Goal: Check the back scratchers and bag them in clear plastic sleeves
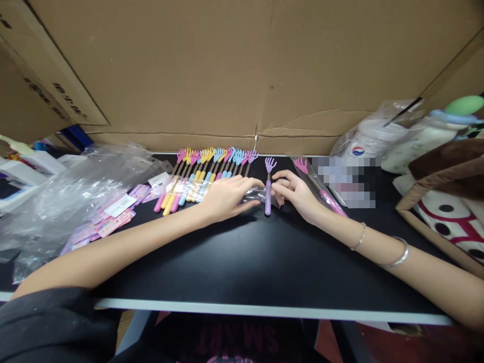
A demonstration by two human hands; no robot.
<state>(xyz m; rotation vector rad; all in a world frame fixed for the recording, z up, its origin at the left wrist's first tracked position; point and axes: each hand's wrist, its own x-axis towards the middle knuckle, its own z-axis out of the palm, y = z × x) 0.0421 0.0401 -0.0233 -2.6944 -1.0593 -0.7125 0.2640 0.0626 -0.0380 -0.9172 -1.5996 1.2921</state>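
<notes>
A purple back scratcher [268, 194] with a claw-shaped head lies on the black desk between my two hands. My left hand [230, 194] is to its left, fingers stretched out and thumb apart, over a narrow clear plastic bag [254, 194]. That bag runs behind the scratcher's handle toward my right hand [297, 194], whose fingers are curled together at the bag's end, close beside the handle. Exactly how the fingertips hold the film is hard to see. Beyond my left hand lies a row of back scratchers [198, 176] in pink, yellow, blue and purple.
Right of my right hand lies a pink back scratcher [330, 201] in clear wrapping. Clear plastic bags [75, 186] and printed cards [117, 212] cover the left side. A bagged cup [378, 136] and a brown-trimmed bag [446, 171] stand right. Cardboard [181, 70] walls the back.
</notes>
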